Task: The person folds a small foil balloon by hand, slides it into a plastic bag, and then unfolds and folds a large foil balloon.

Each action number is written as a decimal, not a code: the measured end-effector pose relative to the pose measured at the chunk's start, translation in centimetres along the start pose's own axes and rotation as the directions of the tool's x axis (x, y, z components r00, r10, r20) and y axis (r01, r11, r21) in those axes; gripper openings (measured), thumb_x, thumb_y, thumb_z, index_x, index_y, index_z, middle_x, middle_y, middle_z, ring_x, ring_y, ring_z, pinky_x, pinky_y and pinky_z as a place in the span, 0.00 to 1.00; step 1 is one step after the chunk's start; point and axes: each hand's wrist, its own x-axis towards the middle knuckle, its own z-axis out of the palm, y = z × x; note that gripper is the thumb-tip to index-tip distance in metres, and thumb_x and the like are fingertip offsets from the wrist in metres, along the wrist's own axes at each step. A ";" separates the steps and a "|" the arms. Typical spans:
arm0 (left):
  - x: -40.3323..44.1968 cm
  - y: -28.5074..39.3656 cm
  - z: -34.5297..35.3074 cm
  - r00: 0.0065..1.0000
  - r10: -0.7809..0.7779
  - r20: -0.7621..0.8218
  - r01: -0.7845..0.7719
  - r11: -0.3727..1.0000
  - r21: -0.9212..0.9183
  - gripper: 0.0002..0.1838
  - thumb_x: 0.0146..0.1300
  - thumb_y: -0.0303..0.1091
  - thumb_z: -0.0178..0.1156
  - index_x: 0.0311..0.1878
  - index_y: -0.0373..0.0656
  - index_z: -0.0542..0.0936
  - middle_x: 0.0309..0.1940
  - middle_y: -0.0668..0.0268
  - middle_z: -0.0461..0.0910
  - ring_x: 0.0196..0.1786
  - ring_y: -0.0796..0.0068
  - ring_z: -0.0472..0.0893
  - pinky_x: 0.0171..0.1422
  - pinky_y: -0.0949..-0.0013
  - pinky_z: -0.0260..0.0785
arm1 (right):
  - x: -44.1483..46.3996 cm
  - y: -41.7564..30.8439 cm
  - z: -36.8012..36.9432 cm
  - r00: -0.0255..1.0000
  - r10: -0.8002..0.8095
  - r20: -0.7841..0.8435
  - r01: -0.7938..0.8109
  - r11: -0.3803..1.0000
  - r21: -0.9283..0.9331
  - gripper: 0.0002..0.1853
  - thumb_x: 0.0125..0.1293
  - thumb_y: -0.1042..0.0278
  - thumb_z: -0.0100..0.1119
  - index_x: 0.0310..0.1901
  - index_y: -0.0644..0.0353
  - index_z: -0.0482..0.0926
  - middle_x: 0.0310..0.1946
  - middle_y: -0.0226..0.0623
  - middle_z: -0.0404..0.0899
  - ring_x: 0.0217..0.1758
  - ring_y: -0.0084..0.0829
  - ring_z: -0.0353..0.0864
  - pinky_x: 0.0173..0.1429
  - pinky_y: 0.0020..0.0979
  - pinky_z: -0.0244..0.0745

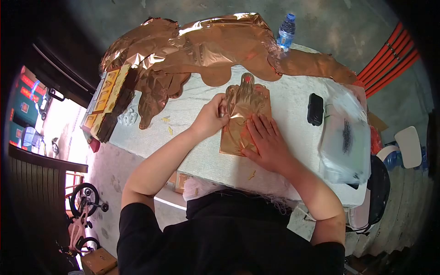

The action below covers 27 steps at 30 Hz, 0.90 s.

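Observation:
A folded rose-gold foil balloon (233, 137) lies flat on the white-covered table, a rounded tab with a red mark (247, 79) at its far end. My left hand (211, 117) is closed at the balloon's left edge, thumb on top and fingers curled. On its right half rests my right hand (269, 142), fingers stretched out and palm down. Large unfolded rose-gold foil balloons (220, 48) spread along the far side of the table.
At the far edge stands a water bottle (286, 32). A black case (315, 110) and a stack of clear plastic bags (346, 137) lie to the right. To the left are a yellow box (107, 98) and small gold scraps (170, 130). A child's bike (79, 220) is on the floor.

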 end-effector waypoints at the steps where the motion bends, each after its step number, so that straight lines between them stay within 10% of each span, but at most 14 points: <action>1: -0.3 1.0 -0.1 0.999 -0.045 -0.022 0.045 0.999 0.026 0.30 0.54 0.20 0.62 0.61 0.34 0.65 0.35 0.69 0.72 0.36 0.79 0.69 0.44 0.75 0.66 | 0.0 0.0 0.0 1.000 -0.004 -0.002 0.004 1.000 -0.002 0.40 0.65 0.43 0.51 0.70 0.65 0.57 0.71 0.51 0.54 0.76 0.49 0.50 0.77 0.49 0.40; 5: -0.2 -0.1 0.4 0.963 0.115 -0.245 -0.064 0.976 0.209 0.31 0.51 0.26 0.65 0.60 0.34 0.66 0.37 0.58 0.75 0.39 0.62 0.77 0.49 0.66 0.72 | -0.1 0.1 0.1 1.000 0.005 -0.002 -0.005 1.000 0.002 0.40 0.65 0.43 0.51 0.70 0.65 0.57 0.71 0.52 0.54 0.76 0.50 0.50 0.77 0.49 0.40; 8: 0.2 1.1 0.0 0.982 -0.042 -0.185 0.102 0.939 0.329 0.31 0.50 0.31 0.66 0.58 0.32 0.68 0.43 0.51 0.76 0.45 0.55 0.78 0.54 0.64 0.72 | 0.0 0.0 -0.1 1.000 0.006 0.015 -0.006 1.000 -0.004 0.40 0.65 0.42 0.51 0.70 0.64 0.56 0.71 0.53 0.54 0.75 0.50 0.50 0.77 0.49 0.40; 18: 1.6 0.8 -1.7 0.971 -0.221 -0.095 0.240 0.898 0.368 0.25 0.50 0.35 0.68 0.50 0.32 0.74 0.37 0.55 0.79 0.37 0.59 0.79 0.45 0.64 0.73 | -0.2 0.1 0.3 0.999 -0.010 -0.053 0.011 1.000 0.024 0.41 0.64 0.42 0.51 0.70 0.64 0.56 0.70 0.54 0.55 0.74 0.52 0.51 0.76 0.51 0.42; 21: -0.3 1.2 -2.0 0.985 -0.036 -0.166 0.047 0.997 0.066 0.18 0.53 0.31 0.66 0.46 0.33 0.75 0.34 0.58 0.77 0.33 0.63 0.77 0.43 0.66 0.71 | -0.2 0.1 0.4 0.999 -0.018 -0.051 0.019 1.000 0.018 0.40 0.64 0.42 0.52 0.69 0.64 0.57 0.70 0.55 0.55 0.74 0.52 0.52 0.76 0.51 0.42; 24: -5.1 9.5 -2.1 0.812 0.550 -0.194 -0.484 0.821 0.304 0.12 0.52 0.26 0.64 0.40 0.33 0.76 0.32 0.59 0.74 0.33 0.61 0.75 0.41 0.66 0.69 | -0.2 0.1 0.5 0.997 -0.004 -0.082 0.008 0.999 0.051 0.40 0.63 0.42 0.53 0.68 0.65 0.59 0.70 0.55 0.55 0.74 0.52 0.52 0.76 0.50 0.42; 27: -8.8 15.8 -2.9 0.600 0.799 0.031 -0.716 0.519 0.467 0.11 0.42 0.22 0.62 0.34 0.35 0.77 0.33 0.58 0.76 0.36 0.57 0.76 0.41 0.63 0.70 | -0.3 0.1 0.8 0.994 0.017 -0.109 -0.008 0.997 0.075 0.40 0.63 0.42 0.53 0.67 0.66 0.61 0.70 0.55 0.56 0.74 0.52 0.53 0.76 0.50 0.41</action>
